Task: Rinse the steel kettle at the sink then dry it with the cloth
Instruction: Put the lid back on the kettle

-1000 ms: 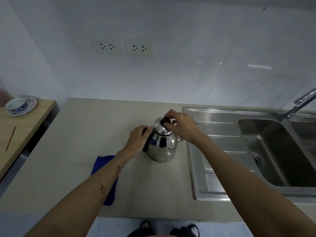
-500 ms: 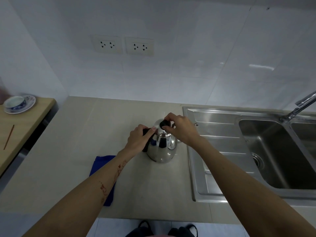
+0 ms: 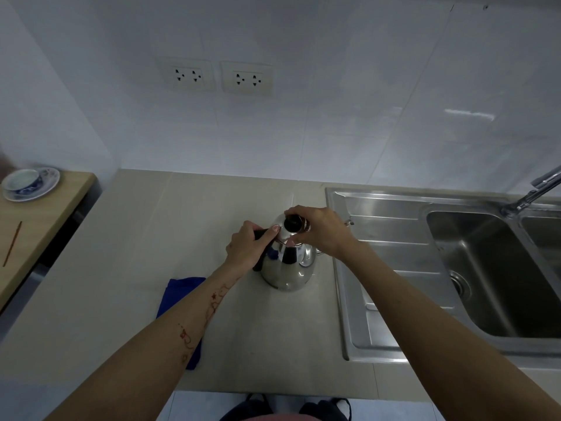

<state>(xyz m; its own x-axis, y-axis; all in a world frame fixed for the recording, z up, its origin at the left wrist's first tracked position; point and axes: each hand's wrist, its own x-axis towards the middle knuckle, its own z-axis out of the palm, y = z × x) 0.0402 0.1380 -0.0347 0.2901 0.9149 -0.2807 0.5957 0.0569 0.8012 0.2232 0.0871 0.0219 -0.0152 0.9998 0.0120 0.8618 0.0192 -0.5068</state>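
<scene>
A shiny steel kettle (image 3: 288, 268) stands upright on the beige counter (image 3: 127, 268), just left of the sink. My left hand (image 3: 247, 247) grips its black handle on the left side. My right hand (image 3: 321, 230) pinches the lid around its black knob (image 3: 292, 223); the lid sits on the kettle. A blue cloth (image 3: 176, 299) lies flat on the counter to the near left of the kettle, partly hidden under my left forearm.
A steel sink (image 3: 394, 268) with a drainboard and a deep basin (image 3: 491, 268) lies to the right, with a tap (image 3: 534, 192) at the back. At the far left, a wooden table (image 3: 39, 220) carries a cup on a saucer (image 3: 28, 183). Wall sockets (image 3: 217, 75) sit above.
Both hands stay on the kettle; my right fingers have shifted slightly around the lid knob. The kettle has not moved on the counter.
</scene>
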